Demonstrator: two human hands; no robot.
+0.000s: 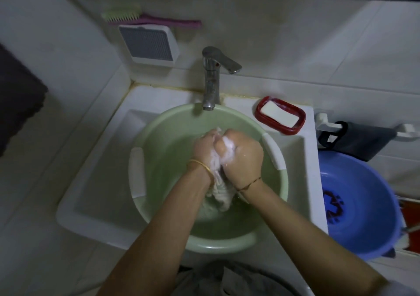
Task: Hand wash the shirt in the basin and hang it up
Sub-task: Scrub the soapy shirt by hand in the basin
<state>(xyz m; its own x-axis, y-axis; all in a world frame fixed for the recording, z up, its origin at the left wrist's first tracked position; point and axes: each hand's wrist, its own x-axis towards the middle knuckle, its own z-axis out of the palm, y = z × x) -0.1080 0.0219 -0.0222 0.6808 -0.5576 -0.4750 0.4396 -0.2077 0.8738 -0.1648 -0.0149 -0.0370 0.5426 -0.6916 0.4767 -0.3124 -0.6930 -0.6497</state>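
Sink [97, 182] holds my green basin [168, 141]; a blue tub [368, 182] sits right of the basin. Over the basin's middle I grip the soapy white shirt [221, 194] in both fists, left hand [204, 150] and right hand [244, 159] pressed together, its tail hanging into the basin's water. Tap [211, 79] stands at the basin's far rim; a red dish [258, 111] beyond the right rim holds soap [280, 114].

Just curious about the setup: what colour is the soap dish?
The soap dish is red, seen best in the head view.
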